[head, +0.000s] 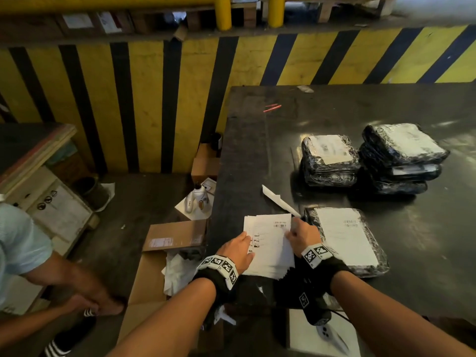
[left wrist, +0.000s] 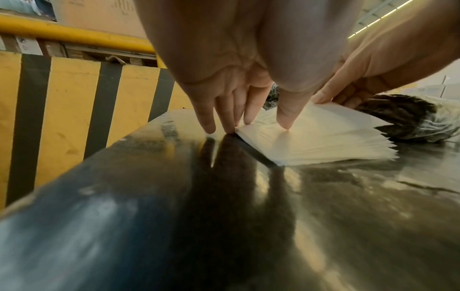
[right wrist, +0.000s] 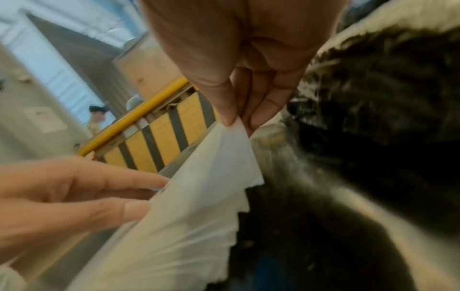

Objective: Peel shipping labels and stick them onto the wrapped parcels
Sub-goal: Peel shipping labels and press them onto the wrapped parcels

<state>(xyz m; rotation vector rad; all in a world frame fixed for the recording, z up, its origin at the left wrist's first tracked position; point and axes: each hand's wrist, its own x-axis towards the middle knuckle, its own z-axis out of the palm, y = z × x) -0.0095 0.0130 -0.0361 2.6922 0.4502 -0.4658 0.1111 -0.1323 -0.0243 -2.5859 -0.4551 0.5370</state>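
Note:
A fanned stack of white shipping labels lies near the front left edge of the dark table. My left hand presses straight fingers onto the stack's left side. My right hand pinches the edge of the top label between thumb and fingers and lifts it. Right beside the stack lies a black wrapped parcel with a label on top. The same stack shows in the left wrist view.
Two piles of wrapped, labelled parcels stand further back on the table. A peeled backing strip lies behind the stack. Open cardboard boxes sit on the floor left of the table. Another person's arm is at the lower left.

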